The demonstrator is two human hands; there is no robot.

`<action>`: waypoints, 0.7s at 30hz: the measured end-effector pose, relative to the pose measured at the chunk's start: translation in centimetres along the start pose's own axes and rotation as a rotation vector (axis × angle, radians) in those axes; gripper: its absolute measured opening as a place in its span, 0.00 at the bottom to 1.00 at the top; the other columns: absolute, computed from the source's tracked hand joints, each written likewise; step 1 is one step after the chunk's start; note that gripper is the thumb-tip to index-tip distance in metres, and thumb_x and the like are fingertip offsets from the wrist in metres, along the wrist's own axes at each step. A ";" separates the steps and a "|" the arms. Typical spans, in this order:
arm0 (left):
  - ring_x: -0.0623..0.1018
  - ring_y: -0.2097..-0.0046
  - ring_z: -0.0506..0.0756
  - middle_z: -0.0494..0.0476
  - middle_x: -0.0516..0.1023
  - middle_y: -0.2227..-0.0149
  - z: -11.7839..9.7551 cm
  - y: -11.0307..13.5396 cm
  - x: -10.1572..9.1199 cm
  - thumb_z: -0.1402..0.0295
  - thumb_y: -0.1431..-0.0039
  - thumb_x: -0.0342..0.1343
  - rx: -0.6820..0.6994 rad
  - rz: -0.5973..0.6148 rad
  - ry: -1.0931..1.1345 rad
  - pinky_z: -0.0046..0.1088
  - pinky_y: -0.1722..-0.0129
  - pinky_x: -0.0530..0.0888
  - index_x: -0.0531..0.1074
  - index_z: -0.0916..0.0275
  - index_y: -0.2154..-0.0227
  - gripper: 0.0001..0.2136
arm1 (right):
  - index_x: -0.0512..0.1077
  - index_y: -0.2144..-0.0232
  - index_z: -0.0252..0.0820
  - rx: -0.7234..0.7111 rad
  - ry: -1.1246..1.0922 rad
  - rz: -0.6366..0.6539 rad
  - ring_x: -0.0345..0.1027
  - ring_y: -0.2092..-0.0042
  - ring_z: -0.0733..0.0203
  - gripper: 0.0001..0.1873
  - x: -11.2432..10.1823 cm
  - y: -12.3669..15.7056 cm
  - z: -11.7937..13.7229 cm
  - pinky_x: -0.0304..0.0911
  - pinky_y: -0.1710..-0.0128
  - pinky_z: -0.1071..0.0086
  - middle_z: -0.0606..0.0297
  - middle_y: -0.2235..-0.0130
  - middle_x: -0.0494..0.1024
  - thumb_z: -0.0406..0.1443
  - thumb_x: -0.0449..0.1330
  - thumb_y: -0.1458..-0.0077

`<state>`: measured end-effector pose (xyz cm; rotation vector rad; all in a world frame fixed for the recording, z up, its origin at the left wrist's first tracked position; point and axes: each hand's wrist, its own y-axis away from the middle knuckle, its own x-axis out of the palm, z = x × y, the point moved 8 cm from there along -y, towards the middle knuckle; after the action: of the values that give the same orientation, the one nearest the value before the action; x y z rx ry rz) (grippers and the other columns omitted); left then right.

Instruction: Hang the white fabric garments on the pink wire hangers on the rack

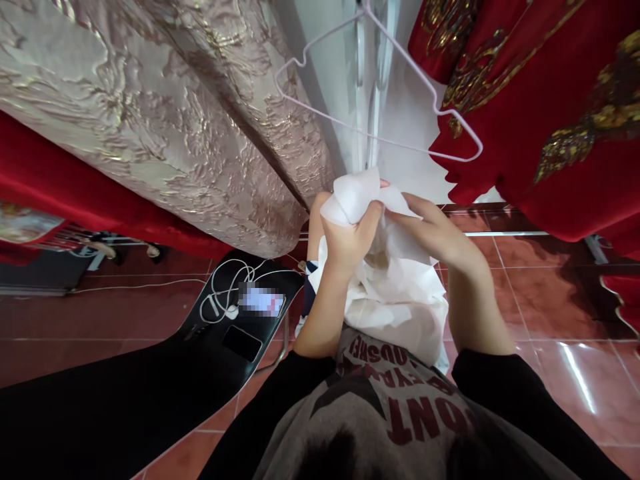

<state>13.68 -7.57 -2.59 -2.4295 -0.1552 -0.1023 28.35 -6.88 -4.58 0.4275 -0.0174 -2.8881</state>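
A white cloth (395, 293) hangs bunched in front of my chest. My left hand (347, 237) is closed in a fist round its upper edge. My right hand (435, 230) pinches the same cloth just to the right, fingers pressed into the folds. A pale wire hanger (380, 137) hangs empty straight above my hands, apart from the cloth.
A champagne embossed garment (165, 113) hangs at the left and a red garment with gold embroidery (545, 100) at the right. A black chair (150, 380) at lower left carries two phones and a white cable (225, 293). The floor is red tile (550, 293).
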 end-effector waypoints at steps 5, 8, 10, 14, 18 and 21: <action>0.81 0.49 0.60 0.56 0.81 0.57 0.2 0.1 0.0 0.68 0.30 0.58 0.022 0.021 -0.039 0.41 0.40 0.74 0.79 0.58 0.57 0.05 | 0.69 0.72 0.35 -0.020 0.125 -0.011 0.59 0.69 0.70 0.19 -0.2 0.2 -0.1 0.52 0.72 0.75 0.65 0.71 0.68 0.46 0.58 0.40; 0.80 0.47 0.61 0.57 0.80 0.54 -0.1 0.2 0.3 0.64 0.29 0.58 0.067 0.034 0.012 0.45 0.38 0.72 0.77 0.57 0.57 0.05 | 0.64 0.76 0.35 -0.099 0.253 -0.198 0.53 0.70 0.73 0.12 -1.7 0.6 1.3 0.47 0.72 0.75 0.68 0.74 0.63 0.36 0.57 0.43; 0.79 0.45 0.61 0.57 0.80 0.50 -0.4 0.2 0.5 0.63 0.28 0.58 0.068 0.034 0.027 0.45 0.36 0.71 0.77 0.55 0.58 0.05 | 0.61 0.77 0.36 -0.161 0.255 -0.267 0.51 0.70 0.73 0.10 -2.3 1.0 2.1 0.45 0.72 0.75 0.69 0.75 0.60 0.32 0.56 0.45; 0.75 0.39 0.62 0.58 0.76 0.42 -0.9 0.0 1.0 0.58 0.28 0.56 0.032 0.054 -0.024 0.46 0.35 0.70 0.75 0.55 0.58 0.08 | 0.66 0.74 0.37 -0.239 0.072 -0.196 0.57 0.67 0.71 0.07 -1.9 1.1 2.4 0.52 0.68 0.75 0.67 0.71 0.65 0.32 0.57 0.44; 0.72 0.37 0.63 0.59 0.73 0.40 -1.4 0.0 1.4 0.59 0.27 0.55 0.061 0.092 0.002 0.49 0.34 0.68 0.74 0.56 0.57 0.08 | 0.71 0.69 0.41 -0.256 -0.075 -0.233 0.63 0.64 0.67 0.10 -1.7 0.8 2.2 0.61 0.63 0.71 0.66 0.67 0.70 0.41 0.64 0.44; 0.79 0.44 0.63 0.58 0.73 0.40 -0.5 0.1 1.3 0.55 0.29 0.58 -0.029 0.069 0.067 0.44 0.45 0.78 0.75 0.56 0.57 0.11 | 0.72 0.68 0.42 -0.172 -0.255 -0.138 0.67 0.64 0.63 0.19 -0.6 0.1 1.5 0.66 0.63 0.68 0.65 0.70 0.71 0.51 0.66 0.47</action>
<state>14.96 -7.90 -2.15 -2.4536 -0.0402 -0.1555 28.53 -6.85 -2.91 0.0292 0.2258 -3.0263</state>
